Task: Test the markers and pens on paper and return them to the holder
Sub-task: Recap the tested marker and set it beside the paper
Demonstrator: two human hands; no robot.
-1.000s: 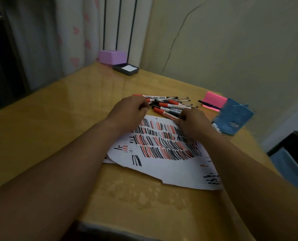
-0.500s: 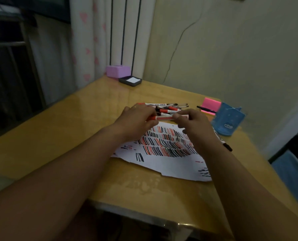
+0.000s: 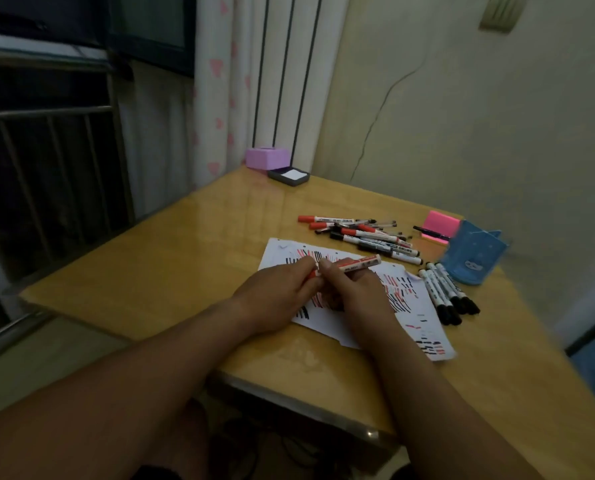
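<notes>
A marker is held over the paper, lying nearly level with its white barrel pointing toward 2 o'clock. The left hand is curled round the red cap end, and the right hand is wrapped round the barrel just beside it, so both are clamped on the same marker. It is judged that the cap is being pulled off for a test stroke, though a recapping cannot be ruled out.

The marker is expected to be light, stiff and smooth-sided. A snap cap is best parted by a straight pull, with the barrel gripped close to the joint as shown. A grip farther back would give less control, and a twist could let the plastic slip. The tip, once bared, should be kept off skin and table.

The paper is thin and loose on the table, and it may slide under a stroke unless it is pinned.

From the hands, a pile of markers and pens lies at 1 o'clock. The holder stands at 2 o'clock, and four black markers lie at 3 o'clock, just beside it.
</notes>
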